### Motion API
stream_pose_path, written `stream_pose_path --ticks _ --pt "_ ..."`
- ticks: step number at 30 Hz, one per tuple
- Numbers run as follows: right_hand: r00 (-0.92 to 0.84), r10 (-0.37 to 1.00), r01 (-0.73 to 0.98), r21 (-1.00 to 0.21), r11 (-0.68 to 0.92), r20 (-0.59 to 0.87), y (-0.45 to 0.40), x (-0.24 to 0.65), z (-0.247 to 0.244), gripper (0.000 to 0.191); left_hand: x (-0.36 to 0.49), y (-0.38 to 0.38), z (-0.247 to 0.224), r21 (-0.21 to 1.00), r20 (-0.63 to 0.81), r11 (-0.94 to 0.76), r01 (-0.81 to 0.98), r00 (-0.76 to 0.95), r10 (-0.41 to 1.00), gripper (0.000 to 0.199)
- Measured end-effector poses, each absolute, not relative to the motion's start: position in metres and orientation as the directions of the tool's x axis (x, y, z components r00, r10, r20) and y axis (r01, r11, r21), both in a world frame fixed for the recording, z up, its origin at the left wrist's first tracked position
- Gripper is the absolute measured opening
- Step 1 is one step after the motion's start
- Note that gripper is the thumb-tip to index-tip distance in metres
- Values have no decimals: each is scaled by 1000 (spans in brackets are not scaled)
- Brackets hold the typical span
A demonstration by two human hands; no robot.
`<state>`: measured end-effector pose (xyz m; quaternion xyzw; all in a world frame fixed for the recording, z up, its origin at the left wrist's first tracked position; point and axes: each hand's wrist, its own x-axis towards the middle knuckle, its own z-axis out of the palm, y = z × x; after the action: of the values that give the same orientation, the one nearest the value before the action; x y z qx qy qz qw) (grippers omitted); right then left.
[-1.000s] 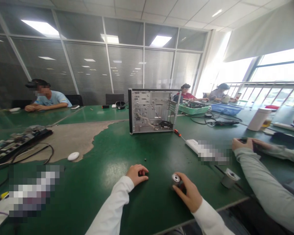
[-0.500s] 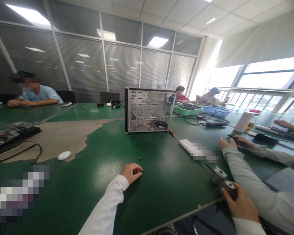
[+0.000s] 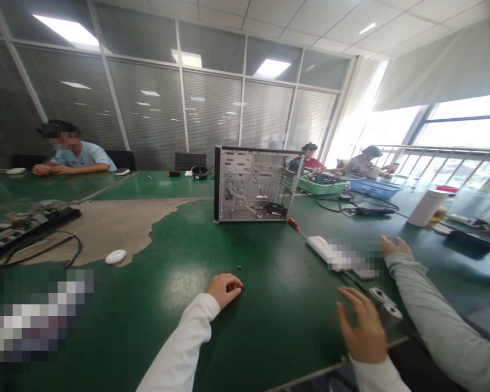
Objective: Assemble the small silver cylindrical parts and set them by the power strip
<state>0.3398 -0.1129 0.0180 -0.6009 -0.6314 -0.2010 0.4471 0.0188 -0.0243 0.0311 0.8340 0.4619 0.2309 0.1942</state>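
My left hand [image 3: 224, 290] rests on the green table, its fingers loosely curled and the thumb apart from them. Nothing shows between them. Just beyond it lies a tiny dark piece [image 3: 239, 267]. My right hand [image 3: 363, 326] hovers near the table's front edge, fingers spread and holding nothing. Close to its right side stand two grey metal cylinders, the back one [image 3: 377, 294] and the front one [image 3: 392, 310], each with a hole in its light top. An opened computer case [image 3: 255, 185] stands upright farther back, loose cables inside it.
An orange screwdriver [image 3: 294, 224] lies by the case, near a white power strip [image 3: 318, 248]. A co-worker's grey sleeve [image 3: 416, 294] reaches in at right. Farther off are a green basket [image 3: 324, 188], a blue basket [image 3: 371, 188] and a white bottle [image 3: 427, 208]. A white disc [image 3: 115, 257] lies left.
My right hand has let go of the front metal cylinder, which now stands by the other one, and has moved left with its fingers spread. My left hand has stayed put.
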Motion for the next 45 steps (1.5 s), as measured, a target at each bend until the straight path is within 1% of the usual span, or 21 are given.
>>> stream_pose_path --ticks 2,3,5,7,9,13,17,20,22,24,25,27,28,30,31,34,38,45 --pt "-90 762 861 -334 384 642 -93 301 22 31 19 -24 31 539 206 -488 687 454 867 18" --pt "-194 805 835 -336 436 561 -81 283 23 34 18 -23 31 543 207 -481 688 446 871 18" --pt "-331 835 809 -324 491 440 -57 248 25 40 18 -22 31 553 211 -470 688 430 878 19" --pt "-407 828 798 -292 528 387 -35 220 26 46 17 -21 30 560 216 -463 687 418 882 19" --pt "-463 795 771 -265 579 391 -17 200 27 44 17 -20 29 559 218 -460 690 413 884 19" --pt "-527 724 702 -252 666 444 7 180 25 32 17 -19 27 552 222 -457 697 405 887 19" --pt "-551 703 679 -248 691 450 6 181 26 28 17 -20 28 558 222 -459 692 408 885 19" --pt "-543 704 698 -219 681 458 -13 203 32 27 17 -21 28 566 219 -458 685 412 885 20" --pt "-474 729 760 -189 622 494 -33 234 36 27 16 -21 28 567 215 -454 688 408 887 20" --pt "-309 740 864 -149 481 598 -56 275 38 25 16 -21 28 559 209 -450 697 406 889 21" --pt "-193 734 920 -140 367 651 -67 298 38 24 16 -21 28 553 206 -450 702 407 890 21" --pt "61 675 986 -151 76 735 -88 345 38 26 17 -20 28 540 203 -451 710 411 889 20" --pt "129 671 990 -135 -43 730 -98 366 37 28 17 -20 28 535 204 -452 713 411 889 20" --pt "224 672 972 -111 -208 706 -112 399 37 31 18 -19 29 531 207 -450 718 405 890 20" --pt "256 682 961 -102 -259 685 -118 411 36 32 19 -19 29 531 207 -447 720 401 892 20" --pt "293 712 947 -91 -308 638 -126 430 34 32 19 -19 29 530 201 -438 726 394 897 19" --pt "281 723 950 -78 -302 631 -124 436 29 30 18 -20 29 527 211 -454 719 406 889 19" --pt "280 736 955 -103 -277 617 -123 444 27 26 18 -20 28 521 211 -463 717 417 884 19"
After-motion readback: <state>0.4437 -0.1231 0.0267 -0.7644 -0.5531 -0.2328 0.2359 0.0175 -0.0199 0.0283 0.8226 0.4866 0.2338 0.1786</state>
